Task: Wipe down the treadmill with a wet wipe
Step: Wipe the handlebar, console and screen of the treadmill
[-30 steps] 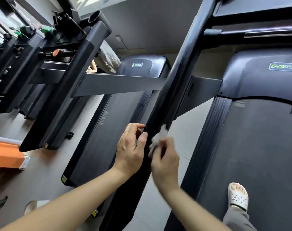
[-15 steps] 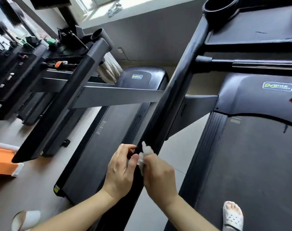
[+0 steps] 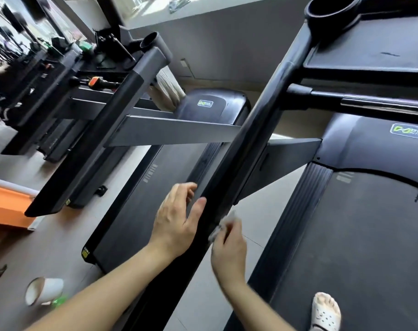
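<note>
Foot (image 3: 326,311): in a white perforated clog, planted on the matte, finely textured running belt (image 3: 370,235) at its near right.

Paper cup (image 3: 44,291): white, lying on its side on the grey floor at lower left, just beside a green blur that cannot be made out.

Right hand (image 3: 229,249): forearm reaching up from the lower edge, fingers curled, pinching the wet wipe (image 3: 223,224) against the right face of the handrail (image 3: 239,163). The wipe is white, crumpled and blurred.

Left hand (image 3: 177,218): on the opposite, left face of the same rail, fingers loosely spread and relaxed, thumb laid along the rail's edge, gripping nothing.

Handrail: a long, smooth, glossy black bar running diagonally from the lower middle up to the console (image 3: 370,44) at upper right, whose round cup holder sits at its top corner.

Open room: a tiled floor strip lies between the rail and the ribbed side rail of the deck (image 3: 296,211).

Neighbouring treadmill (image 3: 155,187): beyond the left hand, dark belt, domed motor cover with a green logo, grey angular uprights.

Orange block (image 3: 5,206): at the far left edge.
</note>
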A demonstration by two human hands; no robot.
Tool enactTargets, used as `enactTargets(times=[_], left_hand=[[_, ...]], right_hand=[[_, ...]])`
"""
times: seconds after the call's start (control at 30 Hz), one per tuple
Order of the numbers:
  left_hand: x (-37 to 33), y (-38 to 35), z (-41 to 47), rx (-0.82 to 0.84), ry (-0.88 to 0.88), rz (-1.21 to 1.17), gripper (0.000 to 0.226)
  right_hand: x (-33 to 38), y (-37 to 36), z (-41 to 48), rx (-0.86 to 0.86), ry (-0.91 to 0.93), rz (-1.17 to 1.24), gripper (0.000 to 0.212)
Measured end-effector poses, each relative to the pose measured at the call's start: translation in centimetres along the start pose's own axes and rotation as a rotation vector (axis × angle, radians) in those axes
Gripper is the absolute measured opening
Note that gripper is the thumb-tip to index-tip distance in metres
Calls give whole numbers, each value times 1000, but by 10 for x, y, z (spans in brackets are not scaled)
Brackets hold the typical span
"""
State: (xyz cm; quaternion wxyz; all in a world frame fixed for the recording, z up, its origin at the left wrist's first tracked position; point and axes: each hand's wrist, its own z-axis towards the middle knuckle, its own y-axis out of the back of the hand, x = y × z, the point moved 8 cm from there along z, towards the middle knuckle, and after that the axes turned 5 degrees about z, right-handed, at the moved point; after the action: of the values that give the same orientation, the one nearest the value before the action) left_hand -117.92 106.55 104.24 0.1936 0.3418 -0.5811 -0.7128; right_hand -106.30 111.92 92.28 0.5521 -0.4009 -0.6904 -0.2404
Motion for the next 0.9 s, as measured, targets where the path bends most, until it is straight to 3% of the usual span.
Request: enactTargets(times=[0.07,0.2,0.33,0.53,0.77,0.83,0.9], left_hand=[[-15,-9,16,18,-11,-16,53],[-24,-20,22,25,-56,-37,50],[-23,-19,19,15,-53,-37,46],[-23,-18,22,3,-59,-48,43],[-23,-17,23,26,-45,-70,38],[-23,-16,22,27,-46,-73,38],[-23,-16,23,24,-47,-84,36]], right_hand=[[-15,-5,-17,57,-155,91,16],[31,26,71,-163,-17,134,22],[50,45,121,-310,-35,122,16],[32,11,35,27,44,107,23],[94,74,194,-354,198,-1,7],[100,65,173,-317,271,-41,5],[100,44,129,-151,424,-107,6]])
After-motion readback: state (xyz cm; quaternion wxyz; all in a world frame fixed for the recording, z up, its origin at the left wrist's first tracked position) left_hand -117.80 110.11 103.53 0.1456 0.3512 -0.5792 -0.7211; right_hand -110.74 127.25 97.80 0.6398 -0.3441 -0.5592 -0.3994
